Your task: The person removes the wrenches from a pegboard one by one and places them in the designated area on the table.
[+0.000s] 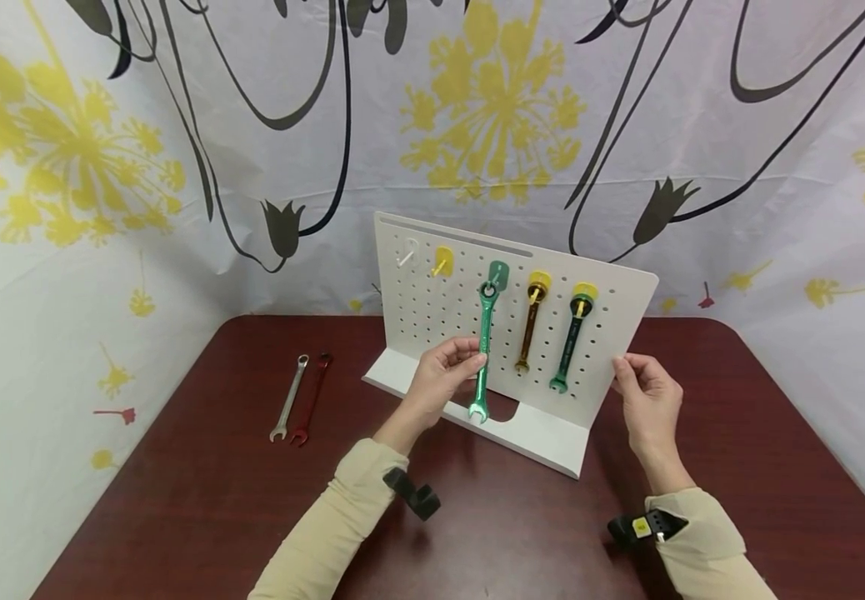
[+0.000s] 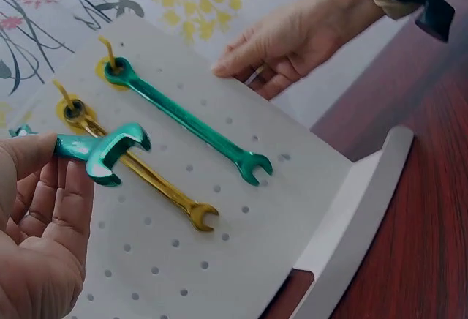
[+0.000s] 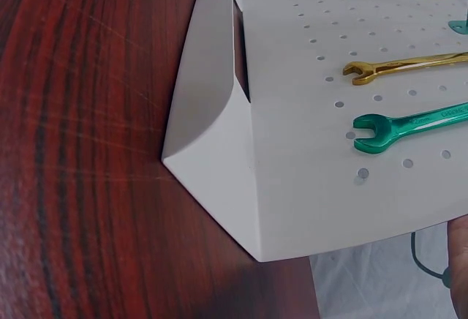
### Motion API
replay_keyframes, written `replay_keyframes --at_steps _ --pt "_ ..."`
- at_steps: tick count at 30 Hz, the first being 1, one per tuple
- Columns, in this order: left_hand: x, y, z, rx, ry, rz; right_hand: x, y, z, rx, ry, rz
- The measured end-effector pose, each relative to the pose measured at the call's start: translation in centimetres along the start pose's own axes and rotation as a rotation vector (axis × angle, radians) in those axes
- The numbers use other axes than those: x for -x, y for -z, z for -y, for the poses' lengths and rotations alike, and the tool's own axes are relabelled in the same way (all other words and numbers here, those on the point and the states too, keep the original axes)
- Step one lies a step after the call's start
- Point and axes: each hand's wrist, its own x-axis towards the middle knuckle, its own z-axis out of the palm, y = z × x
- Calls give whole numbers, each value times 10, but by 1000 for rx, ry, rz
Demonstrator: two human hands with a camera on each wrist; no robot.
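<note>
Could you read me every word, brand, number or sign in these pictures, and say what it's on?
Nothing can be read with certainty.
Hanging green wrench at the right end of the pegboard: faint lettering on its shaft, too small and blurred.
Yellow patch on the right wrist's black strap: any marks too small to read.

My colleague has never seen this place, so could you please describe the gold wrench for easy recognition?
On the table stands a white pegboard. The gold wrench hangs there, between the green wrench in the left hand and another green wrench. It alone of the three is gold, not green.
</note>
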Motion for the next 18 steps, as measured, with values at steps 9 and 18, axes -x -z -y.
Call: replay_keyframes --at_steps 9,18 --pt "4 -1 -10 112 35 5 -1 0 -3 -11 -11 -2" --pt "7 4 -12 162 24 1 -2 1 -6 1 -5 -6"
